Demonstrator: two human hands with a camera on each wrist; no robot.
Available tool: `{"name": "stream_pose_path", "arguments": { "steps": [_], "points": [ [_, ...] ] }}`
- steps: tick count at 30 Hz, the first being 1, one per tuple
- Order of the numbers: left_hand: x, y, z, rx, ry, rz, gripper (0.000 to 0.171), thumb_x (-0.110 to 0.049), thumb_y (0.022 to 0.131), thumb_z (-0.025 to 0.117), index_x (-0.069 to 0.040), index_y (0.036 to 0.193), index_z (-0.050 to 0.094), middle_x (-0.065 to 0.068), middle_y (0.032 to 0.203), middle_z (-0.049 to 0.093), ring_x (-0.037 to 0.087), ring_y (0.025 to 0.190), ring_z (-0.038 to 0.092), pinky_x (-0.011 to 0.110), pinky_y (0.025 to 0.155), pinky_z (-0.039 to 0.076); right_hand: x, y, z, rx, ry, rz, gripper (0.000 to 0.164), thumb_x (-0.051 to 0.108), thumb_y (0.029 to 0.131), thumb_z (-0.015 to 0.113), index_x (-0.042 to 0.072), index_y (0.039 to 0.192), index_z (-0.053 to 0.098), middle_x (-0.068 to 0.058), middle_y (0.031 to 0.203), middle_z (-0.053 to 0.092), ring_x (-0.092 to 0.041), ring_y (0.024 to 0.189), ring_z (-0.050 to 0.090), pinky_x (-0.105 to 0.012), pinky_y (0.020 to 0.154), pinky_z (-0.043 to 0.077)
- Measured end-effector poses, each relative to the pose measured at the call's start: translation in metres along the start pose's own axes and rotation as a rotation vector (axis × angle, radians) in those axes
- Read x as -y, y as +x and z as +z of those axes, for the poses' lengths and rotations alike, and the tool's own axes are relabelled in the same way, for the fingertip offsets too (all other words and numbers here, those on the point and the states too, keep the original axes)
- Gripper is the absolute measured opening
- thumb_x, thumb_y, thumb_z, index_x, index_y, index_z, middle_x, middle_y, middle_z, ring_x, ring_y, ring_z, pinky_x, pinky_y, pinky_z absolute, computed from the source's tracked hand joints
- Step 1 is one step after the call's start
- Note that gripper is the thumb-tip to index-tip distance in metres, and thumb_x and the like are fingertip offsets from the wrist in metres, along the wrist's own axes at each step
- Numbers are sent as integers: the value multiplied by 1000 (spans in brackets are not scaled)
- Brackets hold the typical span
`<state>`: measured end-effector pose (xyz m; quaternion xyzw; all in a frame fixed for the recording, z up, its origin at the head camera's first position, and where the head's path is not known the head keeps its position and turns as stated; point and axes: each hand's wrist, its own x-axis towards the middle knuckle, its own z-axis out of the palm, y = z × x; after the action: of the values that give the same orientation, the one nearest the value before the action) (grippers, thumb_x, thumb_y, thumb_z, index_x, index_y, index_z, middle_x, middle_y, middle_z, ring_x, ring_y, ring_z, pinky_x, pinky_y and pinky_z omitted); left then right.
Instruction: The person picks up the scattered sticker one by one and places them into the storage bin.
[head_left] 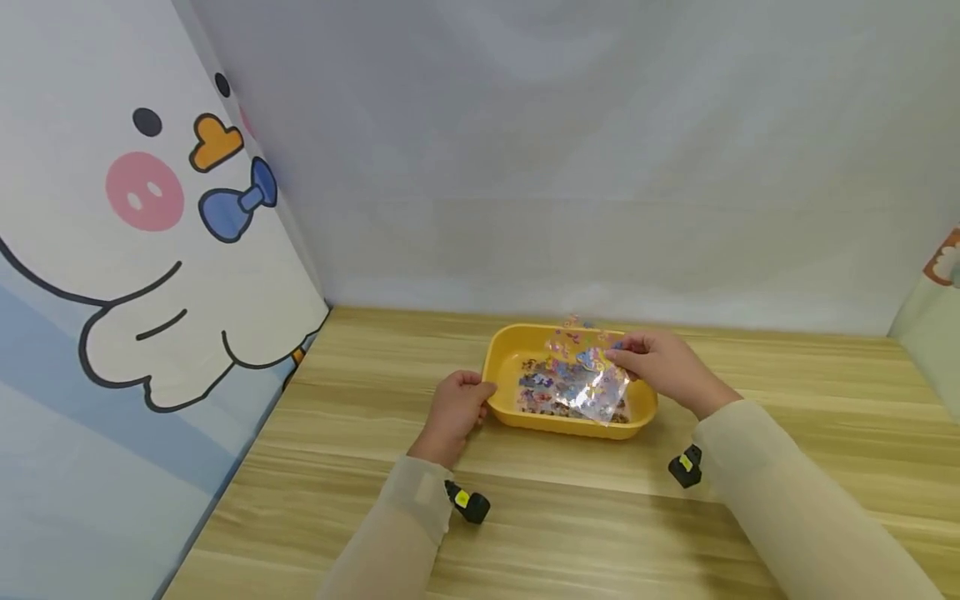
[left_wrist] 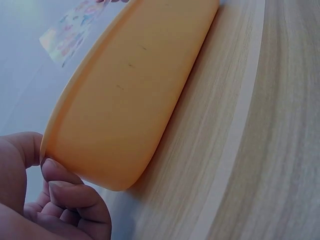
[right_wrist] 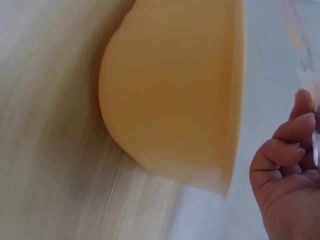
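A yellow plastic tray [head_left: 498,354] with rounded corners stands on the table. My left hand [head_left: 454,410] pinches its left rim between thumb and fingers, which the left wrist view shows close up. My right hand [head_left: 667,371] pinches the right edge of a clear plastic sheet [head_left: 567,343] printed with small colourful figures. This sheet hangs tilted over the tray and catches the light; whether it is a flat sheet or a thin bag I cannot tell. Beneath it, more clear pieces with small colourful prints [head_left: 534,398] lie on the tray's bottom, partly hidden.
The wood-grain table [head_left: 360,467] extends around the tray. Behind it rises a pale grey curtain [head_left: 600,208], and at the left a panel with a cartoon bird [head_left: 247,325]. A small black device [head_left: 468,504] sits at each wrist.
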<state>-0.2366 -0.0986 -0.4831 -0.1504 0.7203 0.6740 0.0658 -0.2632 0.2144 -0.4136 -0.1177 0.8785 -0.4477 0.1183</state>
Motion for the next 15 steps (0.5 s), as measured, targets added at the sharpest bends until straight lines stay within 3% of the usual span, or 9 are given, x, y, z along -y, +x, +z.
{"name": "stream_pose_path", "arguments": {
  "steps": [6, 15],
  "points": [
    [1, 0, -2, 10, -10, 0, 23, -15, 95, 71, -3, 111, 60, 7, 80, 60, 13, 61, 52, 25, 54, 46, 4, 16, 0, 30, -90, -14, 29, 30, 106, 61, 3, 98, 70, -14, 80, 61, -24, 69, 51, -36, 62, 44],
    [0, -1, -2, 14, 1, 2, 23, -16, 96, 71, -4, 111, 60, 7, 79, 61, 13, 61, 52, 25, 54, 46, 10, 24, 8, 104, -222, -37, 25, 22, 106, 60, 5, 90, 68, -8, 72, 59, -20, 60, 48, -34, 56, 40]
  ]
}}
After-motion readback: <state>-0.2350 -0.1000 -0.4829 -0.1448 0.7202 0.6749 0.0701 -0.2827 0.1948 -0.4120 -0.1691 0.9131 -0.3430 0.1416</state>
